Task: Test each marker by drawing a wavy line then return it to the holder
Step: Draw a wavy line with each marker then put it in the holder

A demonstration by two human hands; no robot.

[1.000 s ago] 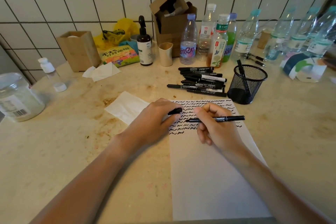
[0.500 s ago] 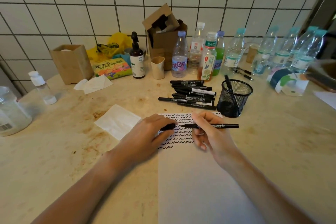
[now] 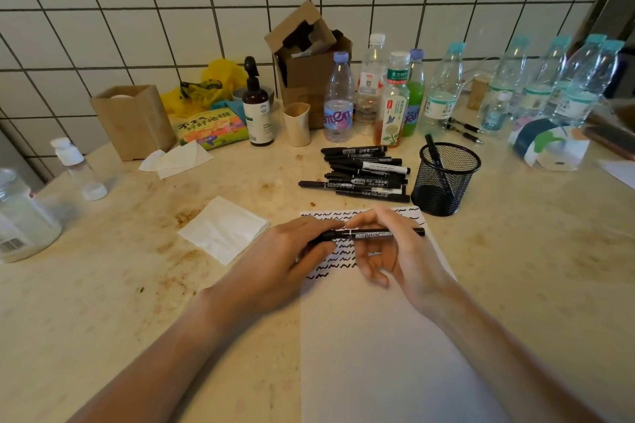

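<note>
Cap back on marker (image 3: 372, 234) since a second ago | left hand (image 3: 292, 252) grips cap end, right hand (image 3: 395, 247) pinches barrel, above paper (image 3: 378, 336) | test looks done; holder (image 3: 445, 178) next, pile (image 3: 364, 173) waits on bench.

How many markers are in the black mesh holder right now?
1: a single marker leans against the back left rim of the mesh holder. The dark mesh could hide another lying at the bottom.

Cap (image 3: 326, 235) now back on the marker (image 3: 378, 234).
</note>
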